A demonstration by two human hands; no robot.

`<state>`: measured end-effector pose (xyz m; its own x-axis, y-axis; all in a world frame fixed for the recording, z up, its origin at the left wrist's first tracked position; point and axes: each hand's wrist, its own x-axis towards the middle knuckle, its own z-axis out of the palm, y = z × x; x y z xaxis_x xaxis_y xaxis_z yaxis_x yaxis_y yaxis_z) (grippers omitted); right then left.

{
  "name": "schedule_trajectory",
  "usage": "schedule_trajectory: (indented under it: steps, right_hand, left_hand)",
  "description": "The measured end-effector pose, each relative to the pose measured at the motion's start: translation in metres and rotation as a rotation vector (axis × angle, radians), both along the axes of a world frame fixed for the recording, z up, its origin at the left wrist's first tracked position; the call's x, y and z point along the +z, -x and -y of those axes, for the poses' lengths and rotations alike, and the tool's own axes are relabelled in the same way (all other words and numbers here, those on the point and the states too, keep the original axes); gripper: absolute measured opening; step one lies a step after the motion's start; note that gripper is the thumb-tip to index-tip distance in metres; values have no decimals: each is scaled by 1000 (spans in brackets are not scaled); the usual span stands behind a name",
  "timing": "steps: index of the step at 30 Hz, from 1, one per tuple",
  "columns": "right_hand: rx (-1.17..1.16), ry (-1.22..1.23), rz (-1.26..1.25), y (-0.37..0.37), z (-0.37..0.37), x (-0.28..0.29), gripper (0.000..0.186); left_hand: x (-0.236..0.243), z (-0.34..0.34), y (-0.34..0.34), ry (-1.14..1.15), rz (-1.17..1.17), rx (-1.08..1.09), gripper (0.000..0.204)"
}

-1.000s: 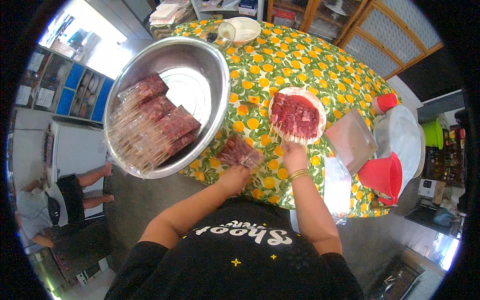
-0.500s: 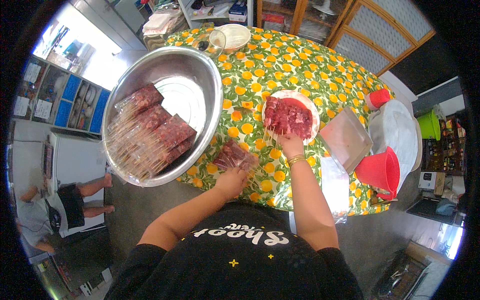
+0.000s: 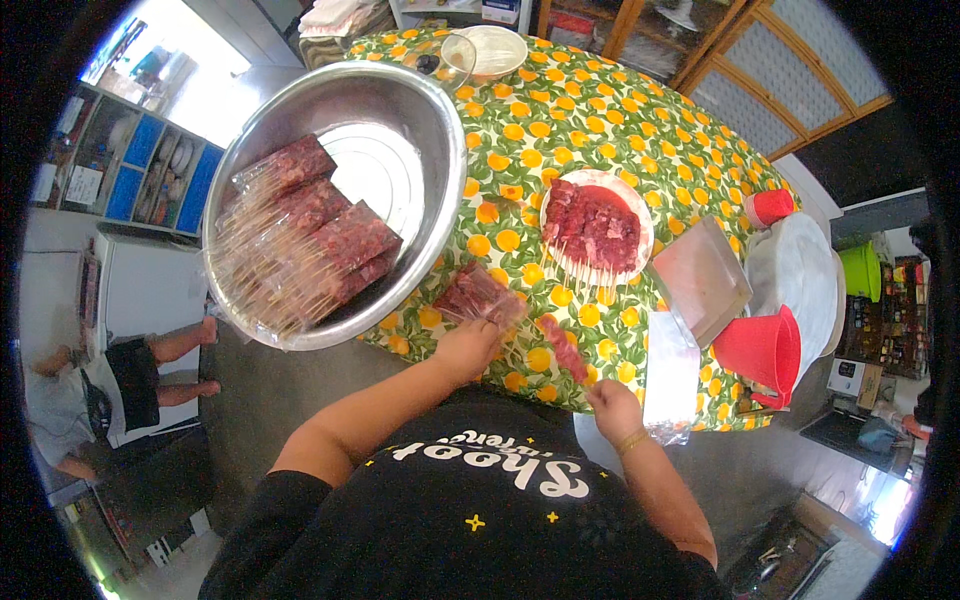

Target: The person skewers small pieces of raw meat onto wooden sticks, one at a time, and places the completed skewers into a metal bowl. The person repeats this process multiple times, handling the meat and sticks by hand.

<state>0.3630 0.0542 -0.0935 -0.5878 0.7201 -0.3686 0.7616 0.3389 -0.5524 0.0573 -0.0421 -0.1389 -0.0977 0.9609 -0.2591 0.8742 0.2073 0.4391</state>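
Observation:
My right hand (image 3: 612,408) is closed around the stick end of a raw meat skewer (image 3: 566,348), which points up and left over the near table edge. With closed fingers my left hand (image 3: 468,348) grips the near end of a clear plastic bag (image 3: 480,297) that has red meat inside. Beyond my right hand, a round plate (image 3: 648,222) carries a row of raw meat skewers (image 3: 592,228), their sticks toward me. At the left, a large metal basin (image 3: 440,130) contains several stacked bags of skewers (image 3: 310,240).
A patterned cloth covers the table (image 3: 600,120). Toward the right stand a shallow square tray (image 3: 700,280), a red basket (image 3: 760,350), a red cup (image 3: 770,207) and clear plastic sheets (image 3: 672,370). A pale bowl (image 3: 495,52) sits at the back. Another person (image 3: 130,385) is at far left.
My right hand has moved from the plate toward me, drawing one skewer away with it. My left hand stays at the bag. The whole view has shifted slightly.

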Motion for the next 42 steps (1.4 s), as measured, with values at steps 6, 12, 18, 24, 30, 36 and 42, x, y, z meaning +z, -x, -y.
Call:
schedule_trajectory:
  steps: [6, 12, 18, 24, 30, 36, 42]
  right_hand:
    - [226, -97, 116, 23, 4, -14, 8]
    - [255, -263, -88, 111, -10, -63, 7]
    - [172, -122, -3, 154, -32, -69, 12]
    - [-141, -151, -106, 154, -83, -50, 26]
    - [-334, -108, -70, 183, -129, -78, 33]
    - [-553, 294, -345, 144, -123, -63, 29]
    - [-146, 176, -180, 32, -41, -3, 21]
  left_hand:
    - [6, -2, 0, -43, -18, -43, 19]
    - [8, -3, -1, 4, -26, -64, 21]
    - [3, -2, -2, 101, -17, -67, 23]
    - [3, 5, -4, -2, 19, 0, 27]
    - [5, 3, -6, 84, 24, 20, 25]
    - [5, 5, -2, 123, 31, -3, 22]
    - [-5, 11, -1, 32, 60, 13, 19]
